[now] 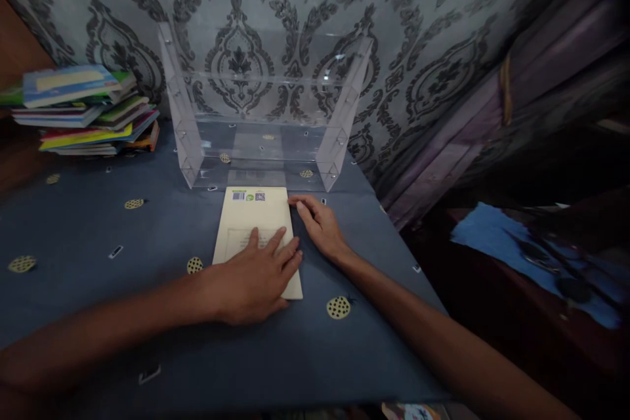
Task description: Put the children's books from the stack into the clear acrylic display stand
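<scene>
A cream-coloured book [260,213] lies on the cloth-covered table, its upper end showing a barcode, a green mark and a QR code. My left hand [258,275] rests flat on its lower half, fingers spread, covering part of a printed text box. At the book's upper right edge is my right hand [322,226], with loosely bent fingers and its fingertips at or very near the edge; nothing is held in it. Just beyond the book stands a clear acrylic rack [335,138] with tiered shelves.
A stack of books [83,115] sits at the back left of the dark patterned tablecloth [162,230]. Patterned wallpaper rises behind the rack. To the right hangs a purple curtain [453,138], and a blue cloth [492,236] with dark items lies beyond the table's edge.
</scene>
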{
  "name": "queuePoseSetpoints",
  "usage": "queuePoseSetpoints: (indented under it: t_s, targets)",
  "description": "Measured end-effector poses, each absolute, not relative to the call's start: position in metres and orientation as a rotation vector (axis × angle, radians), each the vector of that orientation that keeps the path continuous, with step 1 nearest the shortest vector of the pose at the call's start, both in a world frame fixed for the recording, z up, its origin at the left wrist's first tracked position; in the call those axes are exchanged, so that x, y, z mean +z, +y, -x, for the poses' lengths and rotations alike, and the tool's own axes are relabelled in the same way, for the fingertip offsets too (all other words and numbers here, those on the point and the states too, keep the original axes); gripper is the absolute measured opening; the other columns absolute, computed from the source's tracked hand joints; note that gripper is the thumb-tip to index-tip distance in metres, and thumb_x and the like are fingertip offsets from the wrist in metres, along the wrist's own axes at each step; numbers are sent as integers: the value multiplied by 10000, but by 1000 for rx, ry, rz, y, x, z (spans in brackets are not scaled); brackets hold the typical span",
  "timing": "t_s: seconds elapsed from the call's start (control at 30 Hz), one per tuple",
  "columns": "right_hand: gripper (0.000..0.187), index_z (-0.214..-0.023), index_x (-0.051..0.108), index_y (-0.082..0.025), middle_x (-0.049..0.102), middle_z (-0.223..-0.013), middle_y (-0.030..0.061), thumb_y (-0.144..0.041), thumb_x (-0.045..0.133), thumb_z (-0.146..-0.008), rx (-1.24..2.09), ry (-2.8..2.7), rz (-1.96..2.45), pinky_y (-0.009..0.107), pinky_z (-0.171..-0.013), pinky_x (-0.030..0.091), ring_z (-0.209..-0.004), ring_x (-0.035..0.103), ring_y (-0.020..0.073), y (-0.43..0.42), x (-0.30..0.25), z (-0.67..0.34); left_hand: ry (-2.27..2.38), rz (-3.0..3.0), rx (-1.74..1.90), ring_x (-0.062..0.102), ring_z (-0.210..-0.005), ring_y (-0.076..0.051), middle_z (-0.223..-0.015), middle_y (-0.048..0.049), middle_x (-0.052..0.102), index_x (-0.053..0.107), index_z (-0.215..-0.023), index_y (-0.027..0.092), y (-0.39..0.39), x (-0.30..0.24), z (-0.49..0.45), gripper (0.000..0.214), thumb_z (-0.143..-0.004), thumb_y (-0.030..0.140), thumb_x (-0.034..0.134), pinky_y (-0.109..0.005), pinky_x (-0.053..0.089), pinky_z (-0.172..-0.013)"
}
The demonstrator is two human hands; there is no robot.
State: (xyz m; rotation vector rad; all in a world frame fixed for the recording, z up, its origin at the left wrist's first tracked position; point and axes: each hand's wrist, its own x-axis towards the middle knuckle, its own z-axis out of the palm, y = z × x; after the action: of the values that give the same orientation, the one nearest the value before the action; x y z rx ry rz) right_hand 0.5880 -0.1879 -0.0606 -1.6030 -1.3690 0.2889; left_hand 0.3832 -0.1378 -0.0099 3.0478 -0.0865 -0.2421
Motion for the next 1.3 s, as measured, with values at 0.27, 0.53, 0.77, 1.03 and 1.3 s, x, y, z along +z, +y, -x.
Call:
queuePoseSetpoints:
  t_s: [0.27,0.53,0.77,1.03,1.3]
  targets:
    - [306,-1042,691,-226,757,-1031,54,-352,418,-984,290,-1368,1589,388,-912,545,-983,700,211,-191,-58,-583,-134,-3082,-153,214,-1516,-365,-1615,-171,303,337,-1548,152,-141,-14,-378,579,-1025,392,391,-592,286,-1167]
    - [305,-1067,704,-213,772,-978,49,-342,439,-989,301,-1386,1589,385,-884,553,-941,716,216,-209,-53,-572,-165,-3109,41,320,-1491,-255,-1562,-122,427,410,-1492,177,-143,-34,-367,475,-1076,380,306,-510,239,-1202]
    - [293,-1114,690,-211,789,-939,44,-335,449,-1003,342,-1378,1614,360,-864,550,-907,728,210,-233,-49,-556,-255,-3239,307,488,-1380,-264,-1428,-118,587,519,-1395,169,-151,-44,-357,370,-1040,203,418,-440,367,-1119]
    - [307,-1147,698,-221,791,-912,36,-318,446,-1000,376,-1450,1584,339,-859,553,-891,739,197,-271,-47,-536,-334,-3185,451,530,-1341,-250,-1431,-97,588,538,-1368,196,-143,-49,-347,353,-1039,207,412,-452,439,-1081]
    - [288,-1098,707,-209,795,-949,46,-313,462,-988,375,-1529,1589,324,-814,560,-893,745,201,-295,-44,-524,-273,-3140,590,610,-1256,-240,-1336,-81,663,621,-1305,201,-140,-42,-311,335,-1032,245,432,-444,523,-1028]
